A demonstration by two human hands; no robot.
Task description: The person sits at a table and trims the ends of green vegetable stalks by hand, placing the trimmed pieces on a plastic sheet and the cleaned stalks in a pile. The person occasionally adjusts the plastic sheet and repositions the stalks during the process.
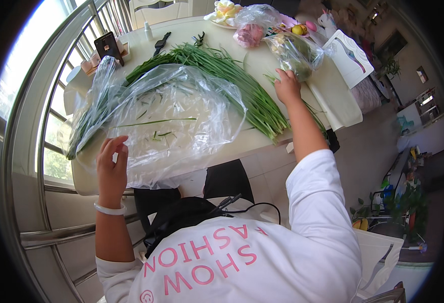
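Note:
My left hand, with a pale bangle at the wrist, is over the near left part of a clear plastic bag. Its fingers are bent and apart from the thumb, with nothing seen between them. On the bag lie a single green blade and several cut scraps. A large heap of long garlic chives curves behind the bag, pale stem ends towards the right. My right hand reaches to the table's right side, fingers down at a few thin green stalks. Whether it grips them is hidden.
A filled clear bag sits just beyond my right hand. Farther back are a pink bagged item, a black watch, a small white bottle and a propped phone. A metal railing runs along the left.

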